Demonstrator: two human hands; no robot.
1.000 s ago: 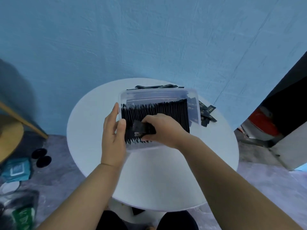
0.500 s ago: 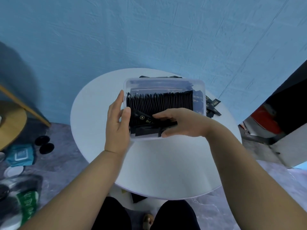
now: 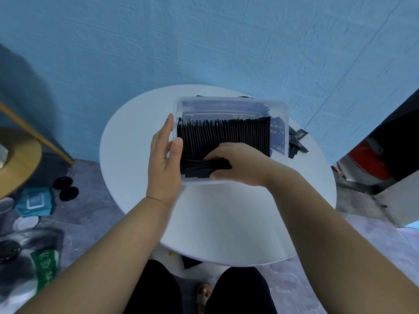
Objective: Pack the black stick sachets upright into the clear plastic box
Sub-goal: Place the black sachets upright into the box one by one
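The clear plastic box (image 3: 231, 105) sits on the round white table (image 3: 222, 223), with bare tabletop between the hands and the table's near edge. The left hand (image 3: 164, 162) grips the box's left wall, thumb hooked over the rim and fingers outside. The right hand (image 3: 240, 165) reaches over the near rim and pinches a small bundle of black stick sachets (image 3: 204, 167) lying flat in the gap along the near wall. Just beyond its fingers stands the packed row of sachets (image 3: 224, 135), upright, filling the box from the left wall almost to the right.

Half a second ago the held bundle was tilted up; it now lies lower and flatter, and the box has not moved.

Loose sachets (image 3: 298, 141) lie on the table past the box's right wall, away from both hands.
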